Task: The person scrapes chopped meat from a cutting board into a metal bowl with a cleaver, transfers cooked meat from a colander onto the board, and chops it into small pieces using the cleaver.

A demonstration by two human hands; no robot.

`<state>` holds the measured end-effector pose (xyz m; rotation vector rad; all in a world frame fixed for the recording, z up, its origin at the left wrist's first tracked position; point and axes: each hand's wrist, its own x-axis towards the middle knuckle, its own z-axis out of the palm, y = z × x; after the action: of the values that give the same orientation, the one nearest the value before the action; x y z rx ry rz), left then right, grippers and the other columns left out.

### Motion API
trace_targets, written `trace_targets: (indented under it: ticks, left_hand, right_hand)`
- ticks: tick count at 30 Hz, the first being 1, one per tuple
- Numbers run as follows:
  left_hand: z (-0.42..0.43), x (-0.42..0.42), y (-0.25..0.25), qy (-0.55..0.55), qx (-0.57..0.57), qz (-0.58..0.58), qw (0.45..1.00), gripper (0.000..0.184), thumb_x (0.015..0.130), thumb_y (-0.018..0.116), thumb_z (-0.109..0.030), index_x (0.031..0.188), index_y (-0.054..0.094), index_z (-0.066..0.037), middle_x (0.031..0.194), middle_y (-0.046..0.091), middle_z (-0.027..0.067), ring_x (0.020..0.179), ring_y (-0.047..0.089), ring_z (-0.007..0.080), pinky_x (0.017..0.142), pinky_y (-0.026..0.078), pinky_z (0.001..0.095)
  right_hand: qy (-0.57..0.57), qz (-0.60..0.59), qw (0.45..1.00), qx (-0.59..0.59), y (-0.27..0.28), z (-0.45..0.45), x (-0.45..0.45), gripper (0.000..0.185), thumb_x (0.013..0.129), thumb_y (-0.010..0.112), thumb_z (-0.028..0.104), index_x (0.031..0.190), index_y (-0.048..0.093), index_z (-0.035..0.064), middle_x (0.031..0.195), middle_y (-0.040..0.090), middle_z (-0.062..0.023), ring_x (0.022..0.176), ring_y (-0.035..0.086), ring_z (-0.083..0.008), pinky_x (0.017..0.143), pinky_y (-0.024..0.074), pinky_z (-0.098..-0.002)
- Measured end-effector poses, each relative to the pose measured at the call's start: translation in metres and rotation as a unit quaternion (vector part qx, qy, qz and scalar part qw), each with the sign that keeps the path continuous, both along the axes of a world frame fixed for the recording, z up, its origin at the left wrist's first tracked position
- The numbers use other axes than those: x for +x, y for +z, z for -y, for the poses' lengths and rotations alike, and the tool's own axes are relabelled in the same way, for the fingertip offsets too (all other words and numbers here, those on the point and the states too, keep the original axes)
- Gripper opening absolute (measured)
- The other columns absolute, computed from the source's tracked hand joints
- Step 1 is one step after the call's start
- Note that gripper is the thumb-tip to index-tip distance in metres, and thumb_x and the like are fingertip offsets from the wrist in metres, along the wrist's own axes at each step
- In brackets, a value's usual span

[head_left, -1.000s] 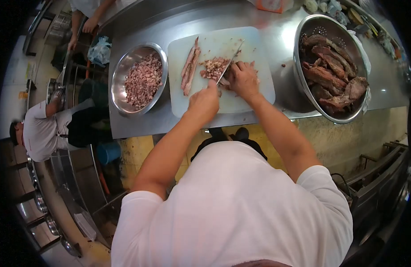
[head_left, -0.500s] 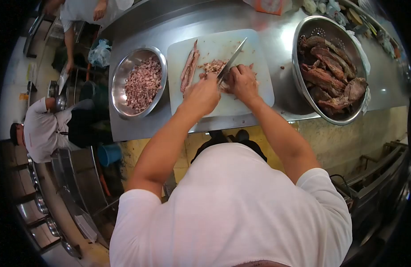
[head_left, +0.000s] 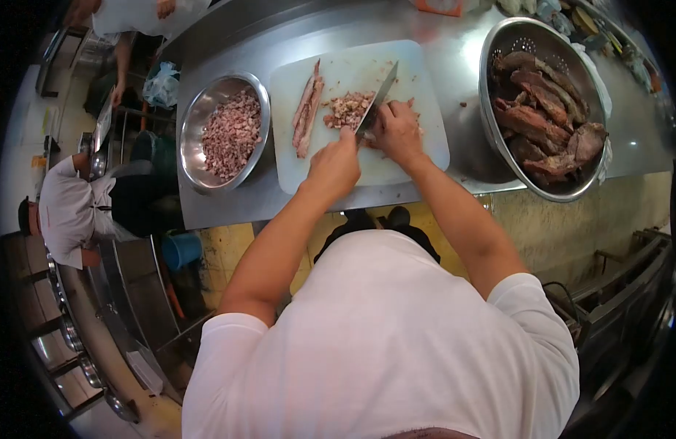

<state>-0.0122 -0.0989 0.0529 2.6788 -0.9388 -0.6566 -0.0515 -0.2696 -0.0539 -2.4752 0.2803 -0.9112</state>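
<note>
My left hand is closed round the handle of a kitchen knife, whose blade points away and to the right. Beside the blade, my right hand has its fingers curled down over meat on the white cutting board; the fingers cover most of that piece. Chopped meat lies in a small heap just left of the blade. Further left on the board rests a long strip of meat. Small scraps are scattered around my right hand.
A steel bowl of diced meat stands left of the board. On the right, a steel colander holds large browned meat pieces. The steel table's front edge runs below the board. Other people are at the left.
The knife has shifted slightly left and up in view, its blade more upright. Both hands stay close together at the meat. The whole view has moved a little.
</note>
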Motion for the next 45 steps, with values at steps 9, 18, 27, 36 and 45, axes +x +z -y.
trace_targets:
  ticks: [9, 18, 27, 36, 45]
  left_hand:
    - [-0.004, -0.012, 0.011, 0.018, -0.020, -0.018, 0.999, 0.019, 0.101, 0.050, -0.012, 0.108, 0.050, 0.005, 0.094, 0.068, 0.0345, 0.093, 0.066, 0.0531, 0.084, 0.049, 0.0614]
    - [-0.004, -0.011, 0.058, -0.028, 0.014, 0.023, 0.999, 0.025, 0.090, 0.053, -0.003, 0.114, 0.050, 0.006, 0.099, 0.071, 0.0332, 0.098, 0.070, 0.0499, 0.088, 0.052, 0.0601]
    - [0.016, 0.000, 0.040, -0.039, -0.011, 0.027, 0.999, 0.024, 0.091, 0.050, -0.004, 0.113, 0.050, 0.005, 0.101, 0.070, 0.0349, 0.098, 0.070, 0.0508, 0.088, 0.053, 0.0591]
    - [0.028, 0.009, 0.021, -0.034, -0.017, 0.021, 0.999, 0.029, 0.089, 0.051, -0.001, 0.116, 0.047, 0.007, 0.102, 0.070, 0.0348, 0.101, 0.069, 0.0511, 0.091, 0.052, 0.0587]
    - [0.020, 0.018, -0.006, 0.011, -0.056, 0.001, 0.998, 0.027, 0.096, 0.055, -0.012, 0.116, 0.049, 0.005, 0.102, 0.069, 0.0350, 0.100, 0.067, 0.0523, 0.090, 0.050, 0.0584]
  right_hand:
    - [0.016, 0.004, 1.000, 0.009, -0.006, -0.003, 0.000, 0.015, 0.079, 0.069, 0.006, 0.093, 0.063, 0.0052, 0.093, 0.061, -0.0147, 0.093, 0.061, -0.0361, 0.083, 0.0501, -0.0477]
    - [0.034, -0.024, 0.996, 0.078, 0.004, 0.018, -0.013, 0.011, 0.081, 0.068, 0.004, 0.091, 0.063, 0.0068, 0.090, 0.061, -0.0135, 0.091, 0.061, -0.0392, 0.089, 0.0475, -0.0543]
    - [0.026, -0.040, 0.999, -0.016, -0.010, 0.016, -0.008, 0.017, 0.081, 0.069, 0.008, 0.098, 0.064, 0.0075, 0.097, 0.063, -0.0130, 0.103, 0.061, -0.0389, 0.102, 0.0469, -0.0533]
    - [0.042, -0.013, 0.999, -0.022, -0.008, 0.017, -0.007, 0.013, 0.082, 0.067, 0.007, 0.095, 0.064, 0.0055, 0.093, 0.062, -0.0146, 0.097, 0.061, -0.0405, 0.108, 0.0448, -0.0554]
    - [0.048, 0.005, 0.999, -0.013, -0.002, 0.017, -0.012, 0.012, 0.081, 0.068, 0.006, 0.091, 0.061, 0.0044, 0.089, 0.061, -0.0159, 0.093, 0.062, -0.0414, 0.111, 0.0435, -0.0582]
